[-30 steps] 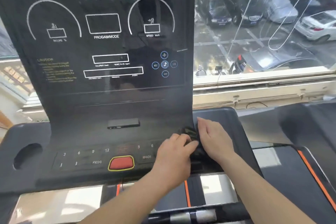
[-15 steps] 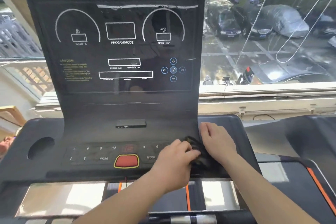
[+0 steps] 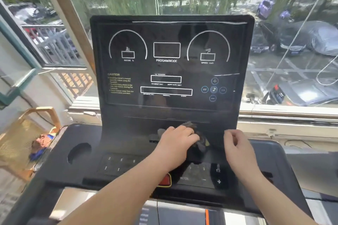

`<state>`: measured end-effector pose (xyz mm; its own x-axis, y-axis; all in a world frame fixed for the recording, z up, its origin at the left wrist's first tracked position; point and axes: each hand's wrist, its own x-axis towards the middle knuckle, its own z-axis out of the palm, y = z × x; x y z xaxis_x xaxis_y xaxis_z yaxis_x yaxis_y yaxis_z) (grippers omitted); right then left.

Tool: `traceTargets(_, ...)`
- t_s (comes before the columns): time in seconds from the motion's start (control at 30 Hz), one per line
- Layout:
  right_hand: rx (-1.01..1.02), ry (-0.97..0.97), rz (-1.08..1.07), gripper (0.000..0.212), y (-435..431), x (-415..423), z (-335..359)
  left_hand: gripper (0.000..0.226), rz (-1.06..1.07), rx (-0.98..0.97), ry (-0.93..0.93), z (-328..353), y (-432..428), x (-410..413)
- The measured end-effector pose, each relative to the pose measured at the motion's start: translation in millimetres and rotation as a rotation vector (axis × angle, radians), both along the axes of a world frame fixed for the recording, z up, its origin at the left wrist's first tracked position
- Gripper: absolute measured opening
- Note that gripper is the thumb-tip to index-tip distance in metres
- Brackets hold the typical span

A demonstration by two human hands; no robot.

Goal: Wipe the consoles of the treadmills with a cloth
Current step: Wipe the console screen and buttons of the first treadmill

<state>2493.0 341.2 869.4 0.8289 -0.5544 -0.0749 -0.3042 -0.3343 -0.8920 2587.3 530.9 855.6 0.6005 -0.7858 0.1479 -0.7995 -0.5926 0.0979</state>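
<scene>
The left hand [image 3: 176, 142] is bearing down on a dark cloth [image 3: 200, 145], its fingers curling over the wad so that the palm is putting weight on it. This grip suits scrubbing, in my judgement, more than lifting. The cloth is lying on the console [image 3: 128, 133], at the middle of the sloping band where the upright display panel [image 3: 166, 67] is meeting the flat key deck, nearer the right edge than the left. The right hand [image 3: 237, 146] is hanging just beside the cloth on its right, fingers loosely bent and holding nothing; it is probably waiting to steady or regather the fabric. Whether it is touching the deck I cannot tell. The cloth is showing as a crumpled, dark grey bundle, bunched not folded, with a small pale fleck at its right side; motion blur is hiding its weave. The left forearm is covering most of the red button [image 3: 165, 181] at the near edge. The number keys [image 3: 120, 160] and the cup recess [image 3: 79, 152] toward the left corner are lying untouched, so that side is, by my reading, awaiting wiping.
</scene>
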Motion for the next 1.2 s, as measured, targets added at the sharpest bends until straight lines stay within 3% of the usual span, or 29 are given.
traceTargets(0.23,-0.039,0.036,0.161,0.021,51,36,-5,0.049,0.108,-0.068,0.080,-6,37,9)
traceTargets(0.63,-0.002,0.066,0.091,0.020,138,67,-16,0.047,0.323,-0.167,0.202,-11,178,38)
traceTargets(0.8,0.047,0.073,-0.031,0.032,146,61,-12,0.037,0.610,-0.479,0.255,-15,189,50)
traceTargets(0.9,0.074,0.059,-0.073,0.037,153,62,-4,0.041,0.497,-0.488,0.198,-14,166,50)
traceTargets(1.0,0.078,0.071,-0.067,0.039,167,66,-2,0.047,0.318,-0.335,0.171,-29,161,38)
traceTargets(1.2,0.197,0.088,-0.097,0.050,202,71,-6,0.051,0.235,-0.185,0.261,-41,195,-9)
